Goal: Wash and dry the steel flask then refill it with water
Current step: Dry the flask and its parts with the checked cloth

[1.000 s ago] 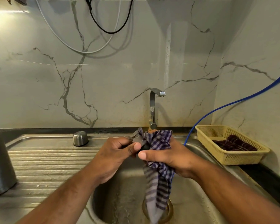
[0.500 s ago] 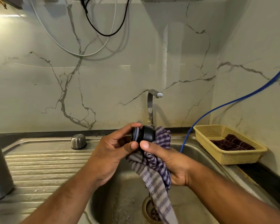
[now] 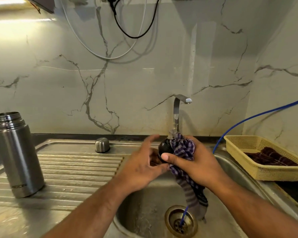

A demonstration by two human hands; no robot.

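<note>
**Q:** What's the surface and the room like?

**Me:** I'm at a stainless steel sink (image 3: 141, 213) with a ribbed draining board (image 3: 76, 170), against a grey-veined marble wall (image 3: 127, 93). A bent steel tap (image 3: 176, 114) stands behind the basin. White and black cables (image 3: 127, 34) loop overhead. On my right a thin blue hose (image 3: 248, 119) runs down past a yellow plastic basket (image 3: 265, 172) holding a dark cloth (image 3: 272, 158).

**Q:** And the flask?

**Me:** The tall uncapped steel flask (image 3: 18, 155) stands upright on the draining board, far left, well away from my hands. Its small domed steel cap (image 3: 102, 145) sits by the back rim.

**Q:** Your hands?

**Me:** My right hand (image 3: 196, 163) grips the purple-and-grey checked cloth (image 3: 183, 148) bunched round the black round stopper (image 3: 165, 148), thumb pressed on it. My left hand (image 3: 141, 167) is spread beside the stopper, forefinger raised.

**Q:** What has changed?

**Me:** Half a second ago my left fingers pinched the stopper; now they've let go. The cloth covers more of it, and the whole flask has come into view.
</note>
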